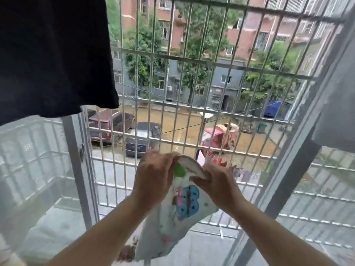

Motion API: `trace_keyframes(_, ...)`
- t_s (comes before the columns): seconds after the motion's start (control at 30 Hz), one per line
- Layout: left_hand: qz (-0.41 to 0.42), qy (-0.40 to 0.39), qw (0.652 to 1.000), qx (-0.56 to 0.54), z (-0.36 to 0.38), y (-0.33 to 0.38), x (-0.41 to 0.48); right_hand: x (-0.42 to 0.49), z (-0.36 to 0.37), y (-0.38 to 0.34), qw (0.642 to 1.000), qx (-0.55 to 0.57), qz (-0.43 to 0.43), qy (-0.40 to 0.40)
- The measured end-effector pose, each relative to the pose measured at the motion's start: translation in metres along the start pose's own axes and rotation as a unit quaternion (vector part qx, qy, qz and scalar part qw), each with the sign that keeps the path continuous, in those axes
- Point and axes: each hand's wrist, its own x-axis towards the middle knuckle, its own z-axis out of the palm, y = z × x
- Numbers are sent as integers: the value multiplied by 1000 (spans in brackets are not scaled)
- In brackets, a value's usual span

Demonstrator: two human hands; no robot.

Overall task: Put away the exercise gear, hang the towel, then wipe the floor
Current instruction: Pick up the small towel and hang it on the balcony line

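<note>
The white butterfly-print towel [184,206] is blurred, its lower end cut off. The left hand [153,177] and right hand [217,186] pinch its top fold before white window bars [173,73]; black cloth [53,54] hangs upper left.

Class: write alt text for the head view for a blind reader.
A left hand and right hand grip the top edge of a white towel printed with a blue butterfly, before a white metal window grille. A black fabric garment hangs upper left.

A white towel [184,204] printed with a blue butterfly and a green patch is hanging bunched and drooping in front of the window bars [172,104], its top edge raised.
</note>
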Motion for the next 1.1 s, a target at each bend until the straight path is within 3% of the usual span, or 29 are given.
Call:
trace_keyframes(0.4,38,32,994,99,71,-88,78,111,39,87,998,59,11,-6)
trace_keyframes(0.57,15,64,986,154,93,-110,117,163,43,111,998,38,-49,24)
trace_keyframes(0.7,-14,77,986,147,107,-129,139,188,55,133,997,9,-74,35)
trace_keyframes(1.1,-7,43,996,78,180,-198,221,280,78,191,993,-54,-11,101)
